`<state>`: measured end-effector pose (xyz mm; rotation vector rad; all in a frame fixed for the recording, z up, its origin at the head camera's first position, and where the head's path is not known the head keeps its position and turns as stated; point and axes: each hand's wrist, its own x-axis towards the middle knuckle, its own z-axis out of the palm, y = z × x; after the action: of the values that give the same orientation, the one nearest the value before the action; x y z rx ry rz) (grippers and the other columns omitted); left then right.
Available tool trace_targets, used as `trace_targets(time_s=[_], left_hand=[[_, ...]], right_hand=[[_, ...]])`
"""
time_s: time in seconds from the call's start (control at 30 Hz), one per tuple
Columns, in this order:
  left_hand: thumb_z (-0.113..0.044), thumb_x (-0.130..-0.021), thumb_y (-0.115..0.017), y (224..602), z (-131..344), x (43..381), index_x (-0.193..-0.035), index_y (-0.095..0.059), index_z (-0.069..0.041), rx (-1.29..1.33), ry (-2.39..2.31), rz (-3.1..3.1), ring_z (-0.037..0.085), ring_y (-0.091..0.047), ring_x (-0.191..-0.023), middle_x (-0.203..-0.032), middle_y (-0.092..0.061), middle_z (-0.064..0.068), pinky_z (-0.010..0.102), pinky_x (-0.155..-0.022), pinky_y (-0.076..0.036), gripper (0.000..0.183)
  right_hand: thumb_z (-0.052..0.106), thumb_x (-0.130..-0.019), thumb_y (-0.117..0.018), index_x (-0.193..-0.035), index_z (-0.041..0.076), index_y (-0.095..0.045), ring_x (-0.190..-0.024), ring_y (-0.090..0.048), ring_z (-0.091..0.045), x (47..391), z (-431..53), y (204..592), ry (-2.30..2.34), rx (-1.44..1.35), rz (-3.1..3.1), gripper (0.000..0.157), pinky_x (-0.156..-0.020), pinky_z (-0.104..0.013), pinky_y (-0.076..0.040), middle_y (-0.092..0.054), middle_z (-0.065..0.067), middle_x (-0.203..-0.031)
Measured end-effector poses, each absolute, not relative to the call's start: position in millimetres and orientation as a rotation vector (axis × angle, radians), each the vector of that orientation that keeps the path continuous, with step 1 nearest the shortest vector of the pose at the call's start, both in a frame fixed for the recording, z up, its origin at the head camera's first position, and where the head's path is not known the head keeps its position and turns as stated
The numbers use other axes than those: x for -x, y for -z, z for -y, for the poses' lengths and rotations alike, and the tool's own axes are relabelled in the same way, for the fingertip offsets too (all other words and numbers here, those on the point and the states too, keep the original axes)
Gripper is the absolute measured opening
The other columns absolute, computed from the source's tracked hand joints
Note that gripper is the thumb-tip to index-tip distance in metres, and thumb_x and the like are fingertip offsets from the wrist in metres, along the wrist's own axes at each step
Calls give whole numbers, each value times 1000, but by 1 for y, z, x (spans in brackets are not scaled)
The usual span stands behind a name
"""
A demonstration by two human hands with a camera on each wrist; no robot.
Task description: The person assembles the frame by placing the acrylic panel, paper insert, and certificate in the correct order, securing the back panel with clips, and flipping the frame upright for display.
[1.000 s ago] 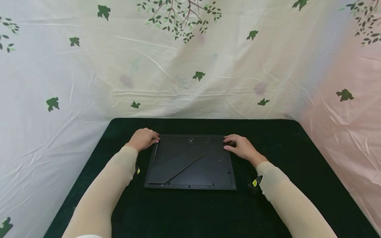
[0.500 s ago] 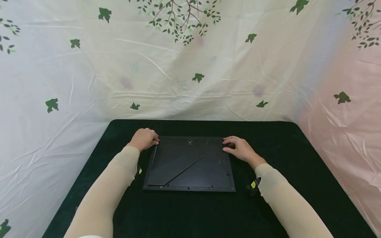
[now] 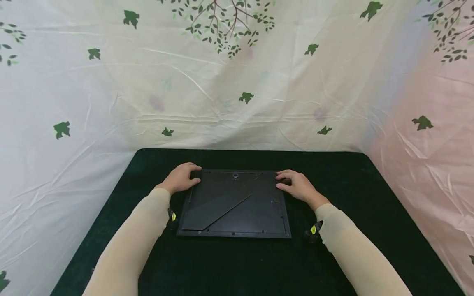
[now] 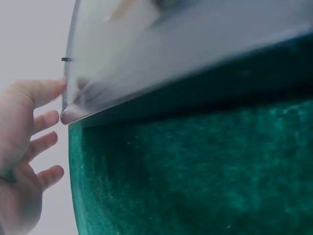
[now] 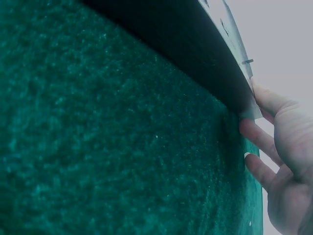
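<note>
A black picture frame (image 3: 235, 205) lies on the dark green table with its back upward. Its folding stand lies flat against the back, and a small metal hanger shows near the far edge. My left hand (image 3: 180, 177) is at the far left corner, thumb and forefinger spread along the rim. In the left wrist view, the thumb of the left hand (image 4: 22, 142) touches the frame's edge (image 4: 195, 44). At the far right corner, my right hand (image 3: 297, 185) holds the rim between thumb and fingers. The right wrist view has the right hand (image 5: 286, 147) at that corner.
The green cloth-covered table (image 3: 229, 267) extends around the frame. Behind and beside it hangs a pale curtain (image 3: 207, 82) printed with leaves and green birds. A dark wrist device (image 3: 314, 230) sits under the right sleeve.
The left hand's thumb and forefinger have spread apart at the corner, where they were closer together before. The right hand and the picture frame stay nearly in place; the head view shifts slightly.
</note>
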<state>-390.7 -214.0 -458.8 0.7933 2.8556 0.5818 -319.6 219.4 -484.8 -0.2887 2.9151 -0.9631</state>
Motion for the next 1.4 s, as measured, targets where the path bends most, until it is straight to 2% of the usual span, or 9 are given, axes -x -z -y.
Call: trace_targets(time_s=[0.13,0.3,0.67,1.0,1.4], left_hand=[[-34,-88,-71,463,206,390,-137,-53,-10,-849,-593,-2818,31,-43,-130,-140,-48,14,49,-106,-35,58],[-41,-87,-70,466,198,392,-139,-51,-12,-880,-572,-2772,30,-40,-133,-143,-46,13,48,-108,-33,62],[-41,-88,-69,465,193,395,-137,-52,-13,-933,-521,-2761,29,-45,-130,-140,-50,10,47,-107,-35,60],[-54,-81,-70,468,203,396,-144,-46,-15,-992,-473,-2703,32,-36,-136,-150,-39,13,51,-110,-29,78],[-53,-79,-73,470,201,395,-142,-47,-16,-951,-505,-2704,29,-36,-137,-149,-40,11,48,-111,-29,77]], right_hand=[[34,-89,-69,-117,19,-68,-112,-59,-23,319,-221,484,981,287,-2907,31,-94,-49,-47,-52,0,-138],[34,-89,-69,-117,20,-67,-112,-59,-21,318,-220,485,987,290,-2899,31,-93,-48,-47,-52,1,-138],[33,-90,-69,-117,20,-67,-111,-60,-21,317,-221,484,991,279,-2914,30,-92,-47,-48,-52,1,-138],[33,-90,-68,-118,20,-67,-110,-60,-21,316,-220,485,1001,297,-2910,31,-92,-48,-48,-52,0,-138],[33,-90,-68,-119,21,-67,-110,-60,-21,315,-224,488,984,288,-2926,31,-93,-47,-48,-52,0,-139]])
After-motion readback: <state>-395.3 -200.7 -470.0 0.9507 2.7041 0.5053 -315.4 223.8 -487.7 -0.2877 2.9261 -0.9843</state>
